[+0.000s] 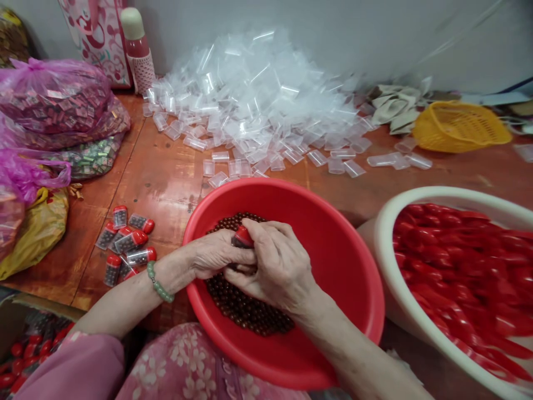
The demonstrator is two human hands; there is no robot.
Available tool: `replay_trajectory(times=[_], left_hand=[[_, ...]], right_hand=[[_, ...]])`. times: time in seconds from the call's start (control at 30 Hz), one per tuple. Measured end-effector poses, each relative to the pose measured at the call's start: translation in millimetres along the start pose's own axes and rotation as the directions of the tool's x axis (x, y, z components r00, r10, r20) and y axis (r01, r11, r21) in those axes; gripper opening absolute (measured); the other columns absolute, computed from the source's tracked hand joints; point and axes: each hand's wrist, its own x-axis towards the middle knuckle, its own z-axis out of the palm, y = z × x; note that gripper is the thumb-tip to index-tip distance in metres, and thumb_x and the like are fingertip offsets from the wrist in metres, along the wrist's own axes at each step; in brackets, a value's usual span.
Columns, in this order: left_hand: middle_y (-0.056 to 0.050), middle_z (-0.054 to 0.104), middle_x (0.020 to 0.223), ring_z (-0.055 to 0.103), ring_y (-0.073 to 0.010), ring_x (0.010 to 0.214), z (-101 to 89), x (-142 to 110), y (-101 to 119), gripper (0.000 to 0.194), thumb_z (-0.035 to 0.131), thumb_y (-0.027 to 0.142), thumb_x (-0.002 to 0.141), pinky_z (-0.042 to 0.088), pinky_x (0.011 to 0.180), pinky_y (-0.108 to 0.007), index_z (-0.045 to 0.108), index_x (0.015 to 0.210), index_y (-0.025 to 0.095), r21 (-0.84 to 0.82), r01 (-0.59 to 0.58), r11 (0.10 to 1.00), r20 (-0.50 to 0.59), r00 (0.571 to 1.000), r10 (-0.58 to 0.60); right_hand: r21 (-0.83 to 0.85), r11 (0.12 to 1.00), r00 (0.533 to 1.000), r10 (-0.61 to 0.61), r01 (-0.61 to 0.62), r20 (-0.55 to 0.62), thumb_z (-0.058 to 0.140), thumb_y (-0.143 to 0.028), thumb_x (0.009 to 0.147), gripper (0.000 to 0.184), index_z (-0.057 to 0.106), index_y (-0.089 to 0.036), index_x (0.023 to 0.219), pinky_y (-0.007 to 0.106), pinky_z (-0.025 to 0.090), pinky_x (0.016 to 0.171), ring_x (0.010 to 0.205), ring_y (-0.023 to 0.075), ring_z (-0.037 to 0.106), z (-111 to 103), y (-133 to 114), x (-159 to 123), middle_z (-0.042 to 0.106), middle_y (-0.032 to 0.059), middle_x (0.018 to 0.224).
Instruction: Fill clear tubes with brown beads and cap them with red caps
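Observation:
Above the red basin (350,266), both hands meet around a small tube with a red cap (243,236), dark inside. My left hand (214,254), a green bead bracelet on its wrist, is closed around the tube's lower part, which the fingers hide. My right hand (281,264) is closed at the red cap, its thumb and fingers pressing on it. Small brown round beads (245,311) lie in the basin under the hands. Left of the basin, several filled clear tubes with red caps (128,240) lie loosely on the table (162,189).
Clear empty tubes (258,105) are heaped against the wall. At the right a white tub (385,233) holds red plastic pieces (462,266). A yellow basket (462,128), a bottle (137,50) and bags (62,105) stand around. More capped tubes fill a box (25,303) lower left.

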Motion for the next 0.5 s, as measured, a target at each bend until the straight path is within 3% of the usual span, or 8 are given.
replay_trajectory(times=[0.2,0.27,0.37,0.43,0.5], left_hand=[[0.003,0.056,0.055,0.049,-0.0069,0.053,-2.0,-1.6,-4.1,0.037,0.087,0.028,0.047,0.036,0.054,-0.022,0.058,0.063,0.011,-0.048,-0.097,0.994,-0.028,0.995,0.096],[0.001,0.058,0.058,0.053,-0.0085,0.055,-2.4,-3.5,-6.1,0.032,0.085,0.027,0.052,0.04,0.057,-0.023,0.059,0.064,0.011,-0.077,-0.116,0.99,-0.013,0.993,0.116],[-0.004,0.061,0.059,0.058,-0.0117,0.054,3.2,-7.2,-10.1,0.034,0.069,0.042,0.073,0.046,0.059,-0.025,0.061,0.061,0.011,-0.122,-0.059,0.991,-0.013,0.998,0.058],[-0.004,0.058,0.054,0.055,-0.0109,0.048,11.7,-9.7,-15.1,0.05,0.05,0.054,0.085,0.046,0.054,-0.025,0.058,0.059,0.012,-0.128,-0.043,0.991,-0.098,0.995,0.031],[-0.001,0.053,0.049,0.049,-0.0088,0.042,21.5,-12.4,-22.1,0.059,0.038,0.062,0.088,0.042,0.048,-0.023,0.053,0.058,0.014,-0.067,-0.075,0.995,-0.232,0.971,0.057]], right_hand=[[0.049,0.992,0.979,0.106,-0.116,0.173,0.062,-0.038,0.079,0.07,0.037,-0.006,0.136,0.049,0.05,0.08,0.102,0.0351,0.059,-4.8,-2.4,-0.4,0.061,0.0237,0.114],[0.029,0.992,0.983,0.119,-0.124,0.14,0.065,-0.04,0.077,0.068,0.042,-0.007,0.132,0.049,0.05,0.079,0.102,0.0363,0.058,-6.7,-3.7,-1.8,0.061,0.0244,0.112],[0.031,0.995,0.994,0.09,-0.092,0.066,0.066,-0.038,0.077,0.062,0.047,-0.009,0.128,0.046,0.05,0.074,0.091,0.0331,0.06,-9.0,-4.7,-5.4,0.063,0.0197,0.1],[0.021,0.999,0.998,0.029,-0.03,0.047,0.064,-0.039,0.077,0.059,0.048,-0.008,0.126,0.044,0.049,0.071,0.084,0.0308,0.06,-10.9,-5.6,-8.1,0.063,0.0173,0.093],[-0.009,0.999,0.998,-0.045,0.045,0.037,0.062,-0.039,0.079,0.057,0.049,-0.006,0.123,0.043,0.048,0.068,0.079,0.0291,0.06,-13.6,-7.2,-10.8,0.063,0.0164,0.088]])
